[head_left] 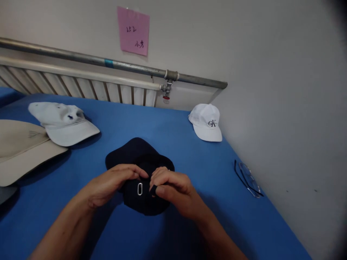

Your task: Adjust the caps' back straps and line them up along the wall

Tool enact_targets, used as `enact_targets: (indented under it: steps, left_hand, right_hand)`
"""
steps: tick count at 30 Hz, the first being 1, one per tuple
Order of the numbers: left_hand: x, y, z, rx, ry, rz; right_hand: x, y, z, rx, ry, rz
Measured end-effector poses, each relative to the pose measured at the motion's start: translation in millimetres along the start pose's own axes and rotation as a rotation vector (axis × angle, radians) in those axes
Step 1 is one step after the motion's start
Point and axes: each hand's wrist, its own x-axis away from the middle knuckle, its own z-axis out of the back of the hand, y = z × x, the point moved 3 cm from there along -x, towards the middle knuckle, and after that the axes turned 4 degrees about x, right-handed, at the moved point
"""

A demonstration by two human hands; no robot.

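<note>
A dark cap (131, 150) lies on the blue table surface with its brim toward the wall and its back toward me. A silver oval buckle (140, 189) shows on the back of the cap. My left hand (116, 178) grips the cap's left side, its fingers reaching over the edge near the buckle. On the other side, my right hand (173, 187) pinches the end of the dark strap (153, 190) between thumb and fingers, to the right of the buckle. The inside of the cap is partly hidden by both hands.
White caps sit at the back left (67, 124) and back right (207, 122). A beige cap (24, 151) is at the left, with part of a dark grey one (7, 193) below. Glasses (248, 178) lie near the right edge. A radiator (92, 88) and pipe run along the wall.
</note>
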Motion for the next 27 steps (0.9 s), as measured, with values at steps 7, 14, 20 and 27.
enact_targets:
  steps: [7, 14, 20, 27]
  left_hand:
    - [0.2, 0.1, 5.1, 0.205, -0.071, -0.026]
    - [1.0, 5.1, 3.4, 0.16, 0.011, -0.086]
    - [1.1, 6.9, 1.4, 0.162, 0.056, -0.153]
    - [0.5, 5.5, -3.6, 0.059, -0.015, -0.161]
  right_hand:
    - [-1.4, -1.0, 1.1, 0.117, 0.073, -0.019]
    - [-3.4, -6.3, 1.0, 0.297, 0.075, 0.046]
    - [-2.4, -13.2, 2.6, 0.486, 0.072, 0.049]
    - [0.4, -11.6, -0.6, 0.575, 0.013, 0.033]
